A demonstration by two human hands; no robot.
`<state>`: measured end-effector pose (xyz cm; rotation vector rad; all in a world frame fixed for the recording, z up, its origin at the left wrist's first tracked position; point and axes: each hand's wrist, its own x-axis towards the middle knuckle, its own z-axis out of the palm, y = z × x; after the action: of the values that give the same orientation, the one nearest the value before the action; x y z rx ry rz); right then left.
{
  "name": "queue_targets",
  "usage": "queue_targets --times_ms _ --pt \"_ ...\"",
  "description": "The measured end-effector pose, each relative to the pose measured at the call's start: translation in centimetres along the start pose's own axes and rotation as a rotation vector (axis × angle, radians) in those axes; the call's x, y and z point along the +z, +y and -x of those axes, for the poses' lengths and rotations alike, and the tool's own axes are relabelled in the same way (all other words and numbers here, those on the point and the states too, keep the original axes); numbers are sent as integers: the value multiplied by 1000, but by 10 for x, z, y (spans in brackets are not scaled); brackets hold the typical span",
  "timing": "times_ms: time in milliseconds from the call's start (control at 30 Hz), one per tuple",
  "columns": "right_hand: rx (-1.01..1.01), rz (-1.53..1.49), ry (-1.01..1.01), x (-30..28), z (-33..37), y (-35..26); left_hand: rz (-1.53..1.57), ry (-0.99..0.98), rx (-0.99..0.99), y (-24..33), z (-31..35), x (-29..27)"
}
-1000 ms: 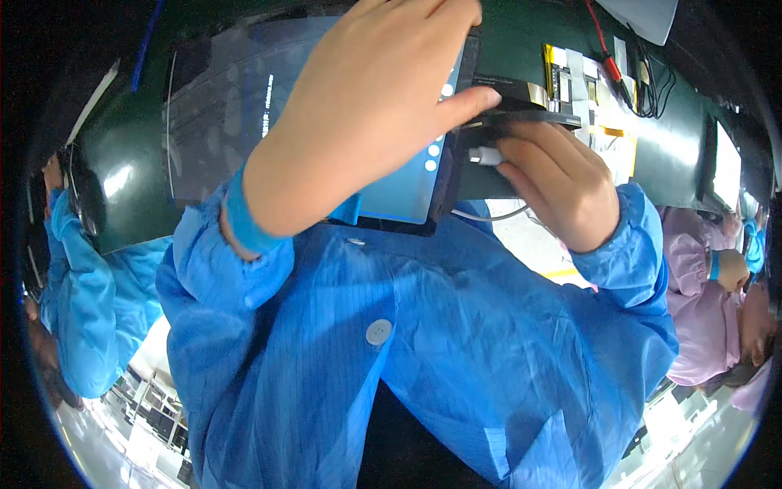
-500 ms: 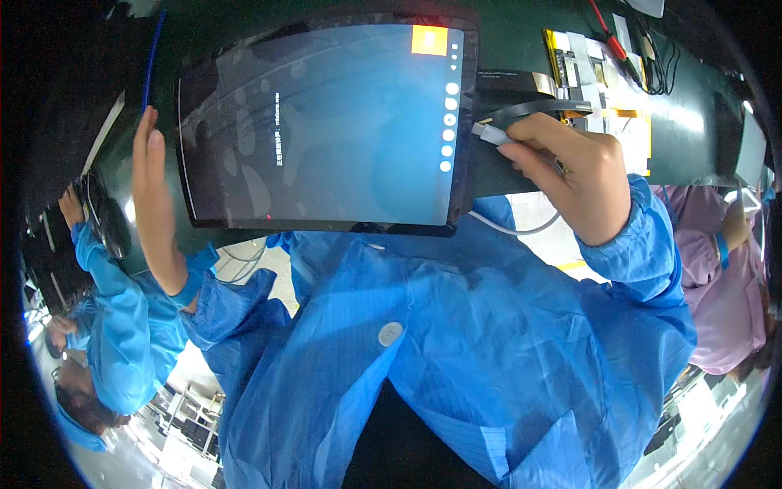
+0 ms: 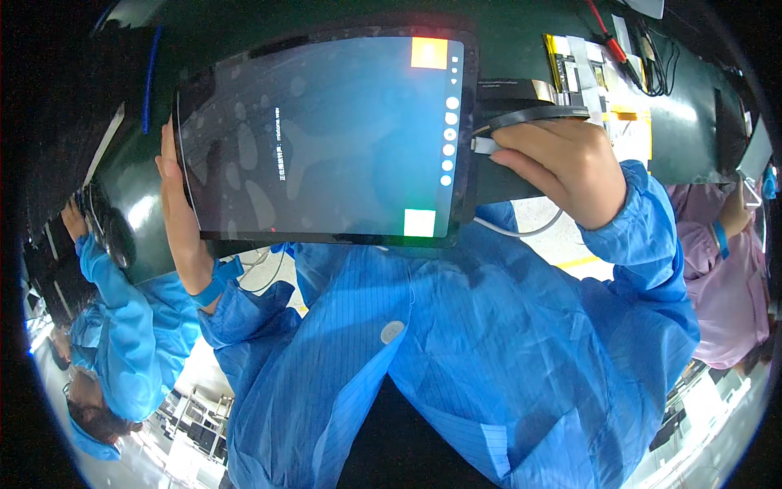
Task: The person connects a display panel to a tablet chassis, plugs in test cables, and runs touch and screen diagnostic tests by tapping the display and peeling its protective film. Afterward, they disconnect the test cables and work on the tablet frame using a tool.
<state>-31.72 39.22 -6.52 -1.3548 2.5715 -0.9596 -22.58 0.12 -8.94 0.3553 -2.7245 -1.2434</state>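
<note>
Although by the tablet [image 3: 342,147], plug tip [image 3: 475,145] indistinct.

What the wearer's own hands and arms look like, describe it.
The left hand and right hand are both bare, without gloves. Loose, wrinkled blue sleeves cover the arms, the right one gathered at its end. A lighter blue band circles the left wrist; none shows on the right.
</note>
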Motion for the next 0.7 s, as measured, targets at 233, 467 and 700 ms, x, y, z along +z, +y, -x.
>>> queue_targets --times_ms 233,467,700 --pt "-36 91 2 2 2 2 147 -67 -28 9 1 2" --pt "-101 282 134 3 0 -12 -548 61 496 80 -23 10" --pt "-56 246 195 5 0 -23 -487 136 1097 133 -34 110"
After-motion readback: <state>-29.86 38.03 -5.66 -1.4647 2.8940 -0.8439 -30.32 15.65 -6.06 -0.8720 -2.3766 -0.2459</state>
